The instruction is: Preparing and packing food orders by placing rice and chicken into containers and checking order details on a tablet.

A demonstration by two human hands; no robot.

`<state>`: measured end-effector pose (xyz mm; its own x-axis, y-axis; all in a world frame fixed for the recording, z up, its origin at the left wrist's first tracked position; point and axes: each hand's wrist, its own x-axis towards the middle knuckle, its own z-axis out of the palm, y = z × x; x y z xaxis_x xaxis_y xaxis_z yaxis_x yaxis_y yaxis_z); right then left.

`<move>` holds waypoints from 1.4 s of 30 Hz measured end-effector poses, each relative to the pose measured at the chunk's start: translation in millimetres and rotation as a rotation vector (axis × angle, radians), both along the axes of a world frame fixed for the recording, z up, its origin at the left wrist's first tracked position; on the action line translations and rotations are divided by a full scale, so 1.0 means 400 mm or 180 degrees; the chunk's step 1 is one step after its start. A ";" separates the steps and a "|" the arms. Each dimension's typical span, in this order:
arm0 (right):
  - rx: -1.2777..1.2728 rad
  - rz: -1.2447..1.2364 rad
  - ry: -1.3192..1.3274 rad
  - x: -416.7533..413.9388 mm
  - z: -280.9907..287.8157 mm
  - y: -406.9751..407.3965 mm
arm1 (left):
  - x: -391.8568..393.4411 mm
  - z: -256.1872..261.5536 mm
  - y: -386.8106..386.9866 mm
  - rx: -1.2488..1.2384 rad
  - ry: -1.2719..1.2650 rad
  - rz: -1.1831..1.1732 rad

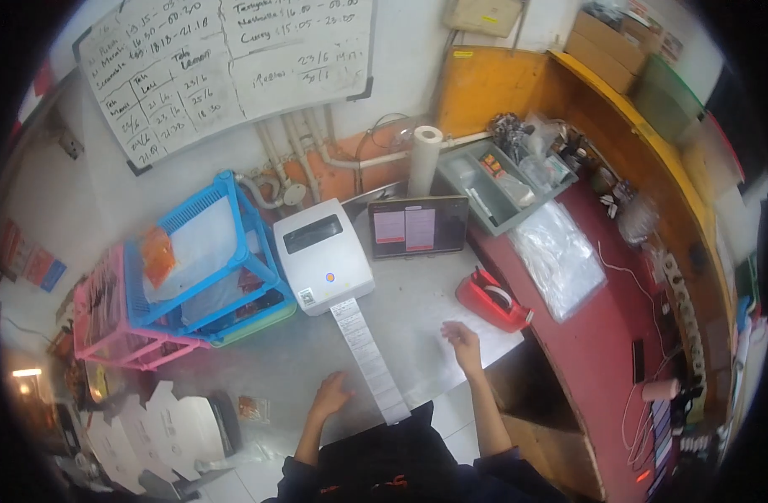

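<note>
My left hand [332, 395] rests on or just over the metal table [277, 358], left of a long strip of printed labels [366, 358]. The strip runs from the front of a white label printer [324, 258] down to the table's near edge by my dark clothing. My right hand [463, 342] is over the table to the right of the strip, fingers slightly curled and holding nothing. Beyond it sits a red tape dispenser [494, 302] with a roll of tape. A tablet [418, 227] with a lit screen stands upright behind, right of the printer.
Blue stacked baskets [233, 258] and a pink rack [138, 352] stand left. A grey divided tray [509, 217], clear plastic bags [563, 264] and a white roll [424, 163] are at the back right. White folded boxes [164, 434] lie lower left. A whiteboard [233, 75] hangs above.
</note>
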<state>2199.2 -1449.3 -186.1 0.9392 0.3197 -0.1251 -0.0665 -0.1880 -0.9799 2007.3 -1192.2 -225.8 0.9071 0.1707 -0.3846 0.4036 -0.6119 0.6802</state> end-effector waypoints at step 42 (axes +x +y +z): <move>-0.2669 0.1524 -0.1944 0.445 -0.045 0.269 | 0.138 -0.109 -0.238 -0.1768 -0.0311 0.2629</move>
